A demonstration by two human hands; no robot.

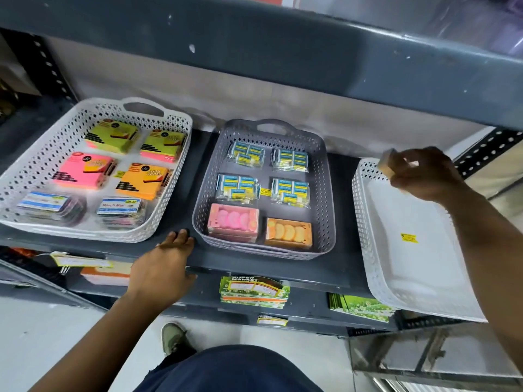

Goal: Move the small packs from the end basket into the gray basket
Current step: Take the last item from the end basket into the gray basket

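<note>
- Right hand up over the far end of the white end basket, fingers curled around a small pack. Blurry, tan-ish edge showing, can't read what it is.
- End basket looks otherwise bare apart from a yellow sticker on its floor, so probably the last pack to go. Just a guess from the view.
- Left hand flat on the front lip of the shelf, fingers loosely spread, holding nothing, fingertips just beside the gray basket corner. Good brace, worth leaving there.
- Gray basket already tidy: four clear bags of blue-yellow packs in the back two rows, a pink box and an orange box at the front.
- No obvious empty slot, so best bet likely on top of the orange box or a matching item, laid flat, not dropped from height.
- Carry low and straight left, clearing the gray rim and minding the upper shelf overhead.
- Firm pinch until the pack touches down, then ease off, otherwise a likely slide into the gap between rows.
- Big white basket of sticky notes on the far left, not part of this, leave alone.
</note>
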